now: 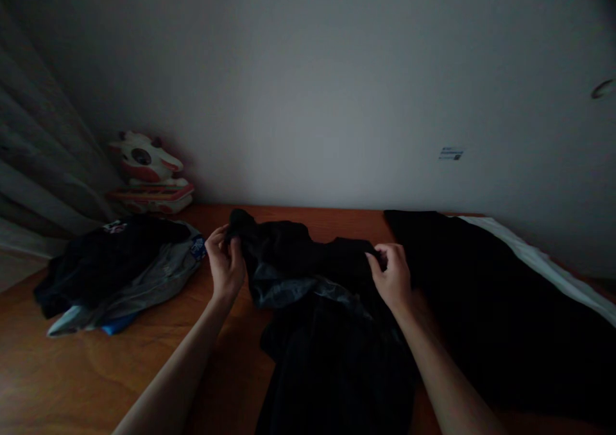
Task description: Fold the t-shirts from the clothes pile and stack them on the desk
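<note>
The dark garment (308, 262), spread on the counter (144, 358) near its back edge, is pinched at its upper edge by the left hand (225, 267) and the right hand (392, 278), each clamped on cloth, apparently in straightening, for which an even pull would be needed.

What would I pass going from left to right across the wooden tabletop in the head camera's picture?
Pile of clothes → left hand → dark garment pinched by both hands → right hand → black cloth with a white strip along its far edge.
</note>
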Demonstrator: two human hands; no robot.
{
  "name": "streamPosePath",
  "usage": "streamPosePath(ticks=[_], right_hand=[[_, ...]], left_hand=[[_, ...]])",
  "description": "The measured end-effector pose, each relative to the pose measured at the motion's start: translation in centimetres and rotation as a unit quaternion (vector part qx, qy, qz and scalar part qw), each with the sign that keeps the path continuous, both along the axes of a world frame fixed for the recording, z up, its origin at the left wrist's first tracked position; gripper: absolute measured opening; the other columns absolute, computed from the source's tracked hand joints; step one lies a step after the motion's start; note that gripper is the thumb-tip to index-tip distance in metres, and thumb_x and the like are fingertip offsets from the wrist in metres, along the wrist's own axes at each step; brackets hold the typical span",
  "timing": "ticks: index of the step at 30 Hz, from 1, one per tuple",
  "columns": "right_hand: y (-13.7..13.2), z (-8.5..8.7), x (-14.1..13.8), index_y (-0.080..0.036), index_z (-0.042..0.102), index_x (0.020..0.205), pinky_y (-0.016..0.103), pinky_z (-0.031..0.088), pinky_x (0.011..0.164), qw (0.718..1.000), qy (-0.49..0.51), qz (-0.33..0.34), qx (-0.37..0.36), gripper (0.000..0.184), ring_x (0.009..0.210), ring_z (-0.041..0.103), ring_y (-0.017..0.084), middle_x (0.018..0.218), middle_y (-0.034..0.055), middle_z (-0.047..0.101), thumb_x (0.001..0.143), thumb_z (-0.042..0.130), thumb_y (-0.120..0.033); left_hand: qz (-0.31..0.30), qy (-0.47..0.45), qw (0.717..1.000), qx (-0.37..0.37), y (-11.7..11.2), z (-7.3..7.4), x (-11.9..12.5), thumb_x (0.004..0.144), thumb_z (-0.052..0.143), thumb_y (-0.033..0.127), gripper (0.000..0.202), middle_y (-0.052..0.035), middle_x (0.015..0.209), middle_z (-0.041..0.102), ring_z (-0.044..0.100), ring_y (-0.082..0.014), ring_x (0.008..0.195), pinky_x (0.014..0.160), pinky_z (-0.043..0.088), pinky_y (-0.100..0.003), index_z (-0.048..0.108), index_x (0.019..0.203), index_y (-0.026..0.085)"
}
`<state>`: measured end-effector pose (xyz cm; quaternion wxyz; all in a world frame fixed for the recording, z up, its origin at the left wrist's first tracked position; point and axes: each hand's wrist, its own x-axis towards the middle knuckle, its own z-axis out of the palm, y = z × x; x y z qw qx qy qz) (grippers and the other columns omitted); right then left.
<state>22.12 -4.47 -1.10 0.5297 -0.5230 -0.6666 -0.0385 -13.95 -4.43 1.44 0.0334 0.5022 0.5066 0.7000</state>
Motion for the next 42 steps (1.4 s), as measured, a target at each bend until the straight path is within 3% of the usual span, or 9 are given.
streamPosePath(ticks=[4, 8, 13, 17, 23, 27, 31, 36, 42], right_hand=[[0.4, 0.2, 0.7, -0.024, 0.052, 0.093, 0.038, 0.052, 0.075, 0.994, 0.057, -0.072, 0.060, 0.013, 0.098, 0.058, 0.027, 0.104, 0.0122, 0.058, 0.089, 0.058, -0.035], [0.4, -0.5, 1.5, -0.024, 0.054, 0.087, 0.042, 0.051, 0.083, 0.995, -0.046, -0.027, -0.082, 0.018, 0.094, 0.063, 0.028, 0.098, 0.0108, 0.066, 0.087, 0.057, -0.042], [-0.3, -1.2, 1.8, -0.016, 0.057, 0.121, 0.044, 0.051, 0.085, 0.953, -0.159, 0.016, -0.256, 0.076, 0.107, 0.067, 0.036, 0.112, 0.0183, 0.070, 0.065, 0.081, -0.061], [-0.1, -1.1, 1.5, -0.021, 0.065, 0.101, 0.037, 0.051, 0.073, 0.934, -0.160, 0.047, -0.315, 0.031, 0.094, 0.071, 0.032, 0.095, 0.0130, 0.073, 0.080, 0.072, -0.042], [-0.1, 0.1, 0.6, -0.020, 0.062, 0.104, 0.045, 0.050, 0.081, 0.989, -0.123, -0.063, -0.054, 0.022, 0.094, 0.064, 0.033, 0.099, 0.0142, 0.067, 0.083, 0.057, -0.019], [-0.9, 1.2, 0.2, -0.020, 0.060, 0.105, 0.049, 0.048, 0.088, 0.988, -0.104, -0.099, 0.063, 0.027, 0.098, 0.060, 0.033, 0.105, 0.0148, 0.064, 0.080, 0.057, -0.011], [-0.8, 1.1, 0.7, -0.021, 0.059, 0.104, 0.049, 0.046, 0.093, 0.989, -0.114, -0.089, 0.024, 0.031, 0.103, 0.060, 0.033, 0.110, 0.0143, 0.065, 0.075, 0.057, -0.008], [0.0, -0.1, 1.7, -0.018, 0.061, 0.109, 0.046, 0.049, 0.095, 0.982, -0.156, 0.023, -0.102, 0.036, 0.103, 0.066, 0.032, 0.107, 0.0131, 0.071, 0.073, 0.062, -0.017], [-0.4, -0.1, 1.7, -0.020, 0.066, 0.114, 0.038, 0.053, 0.088, 0.961, -0.134, 0.111, -0.215, 0.044, 0.102, 0.070, 0.028, 0.111, 0.0100, 0.074, 0.071, 0.071, -0.028]], left_hand=[[0.036, 0.086, 0.996, 0.010, -0.6, 0.8, 0.1, 0.096, 0.054, 0.046, 0.024, -0.0141, 0.139, 0.054, 0.050, -0.0247, 0.132, 0.110, 0.039, -0.044, 0.046, 0.103, 0.025], [-0.072, 0.274, 0.949, -0.138, -1.1, 0.6, -0.4, 0.092, 0.056, 0.051, 0.028, -0.0162, 0.139, 0.059, 0.051, -0.0323, 0.132, 0.113, 0.034, -0.053, 0.054, 0.095, 0.023], [-0.145, 0.360, 0.859, -0.333, -0.9, -0.4, -1.4, 0.059, 0.081, 0.062, 0.098, -0.0189, 0.132, 0.065, 0.058, -0.0425, 0.125, 0.106, 0.040, -0.056, 0.046, 0.139, 0.020], [-0.175, 0.394, 0.819, -0.379, -0.2, -0.3, -2.7, 0.070, 0.069, 0.037, 0.039, -0.0088, 0.093, 0.074, 0.070, -0.0344, 0.097, 0.085, 0.050, -0.039, 0.067, 0.107, 0.027], [0.090, 0.317, 0.940, -0.086, -1.0, 1.3, -2.6, 0.064, 0.061, 0.021, 0.040, -0.0107, 0.107, 0.067, 0.061, -0.0349, 0.106, 0.096, 0.044, -0.050, 0.061, 0.104, 0.023], [0.170, 0.237, 0.954, 0.072, -2.3, 2.8, -1.7, 0.068, 0.063, 0.022, 0.048, -0.0133, 0.134, 0.058, 0.051, -0.0364, 0.126, 0.108, 0.034, -0.056, 0.053, 0.116, 0.023], [0.053, 0.328, 0.942, -0.044, -2.3, 2.7, -1.6, 0.063, 0.066, 0.020, 0.039, -0.0129, 0.144, 0.056, 0.047, -0.0381, 0.134, 0.109, 0.031, -0.056, 0.053, 0.099, 0.025], [-0.229, 0.463, 0.819, -0.250, -1.4, 0.5, -1.7, 0.058, 0.069, 0.026, 0.045, -0.0156, 0.138, 0.062, 0.054, -0.0409, 0.129, 0.109, 0.034, -0.056, 0.060, 0.102, 0.024], [-0.239, 0.410, 0.839, -0.266, -0.9, 0.4, -1.6, 0.064, 0.058, 0.020, 0.059, -0.0095, 0.117, 0.073, 0.069, -0.0308, 0.108, 0.093, 0.051, -0.038, 0.058, 0.123, 0.024]])
